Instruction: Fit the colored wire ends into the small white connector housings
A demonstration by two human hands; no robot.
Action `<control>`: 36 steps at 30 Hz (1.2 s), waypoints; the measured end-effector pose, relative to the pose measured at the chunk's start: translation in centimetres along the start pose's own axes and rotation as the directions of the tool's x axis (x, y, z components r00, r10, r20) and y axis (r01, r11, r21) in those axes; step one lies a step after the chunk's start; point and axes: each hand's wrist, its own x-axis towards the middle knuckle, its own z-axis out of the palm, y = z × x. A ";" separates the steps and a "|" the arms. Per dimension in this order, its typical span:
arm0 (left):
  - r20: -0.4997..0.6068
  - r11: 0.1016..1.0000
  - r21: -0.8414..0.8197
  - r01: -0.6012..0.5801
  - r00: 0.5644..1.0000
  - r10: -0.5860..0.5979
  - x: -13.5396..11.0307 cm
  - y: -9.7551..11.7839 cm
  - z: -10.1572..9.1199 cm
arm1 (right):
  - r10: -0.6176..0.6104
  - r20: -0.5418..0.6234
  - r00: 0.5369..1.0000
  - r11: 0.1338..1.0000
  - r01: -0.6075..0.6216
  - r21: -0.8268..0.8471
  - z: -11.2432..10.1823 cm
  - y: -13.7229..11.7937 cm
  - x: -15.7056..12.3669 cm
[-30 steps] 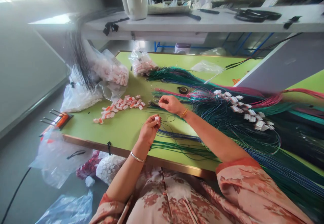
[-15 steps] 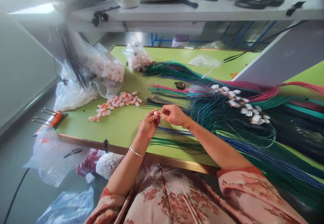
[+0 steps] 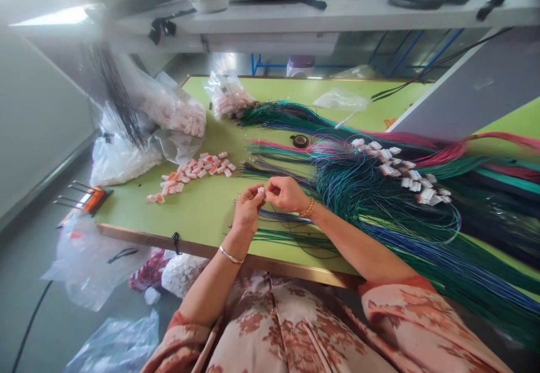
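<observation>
Between the thumb and fingers of my left hand [image 3: 248,207] is a small white connector housing [image 3: 261,191]. My right hand [image 3: 287,194] is closed in a pinch right beside it; a thin wire seems to run from its fingertips, though the tip is hidden. Left of my hands lies a loose pile of white and orange connector housings [image 3: 198,169]. Bundles of green, blue and black wires [image 3: 346,187] spread out to the right. White connectors [image 3: 400,170] fitted on wire ends rest on top of them.
A roll of black tape [image 3: 300,141] lies beyond my hands on the green table [image 3: 169,215]. Plastic bags of housings [image 3: 181,114] stand at the back left. An orange block with metal prongs [image 3: 90,198] sits at the left corner. A white shelf [image 3: 270,21] crosses above.
My hands have come slightly closer together, the right fingertips now nearly against the connector housing. The orange part of the housing no longer shows.
</observation>
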 end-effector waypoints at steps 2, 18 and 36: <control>-0.018 1.000 0.018 -0.007 1.000 0.007 0.1 0.1 0.0 | -0.020 0.005 1.000 1.000 0.020 -0.009 -0.1 0.0 0.0; -0.049 0.995 0.101 -0.015 0.999 0.020 0.2 0.5 0.5 | -0.029 0.091 0.995 0.938 0.059 -0.342 -0.1 -0.3 0.3; 0.013 0.994 0.016 0.110 0.994 -0.110 1.4 0.9 -0.9 | 0.360 -0.006 0.933 0.736 -0.288 -0.613 -3.2 7.6 11.5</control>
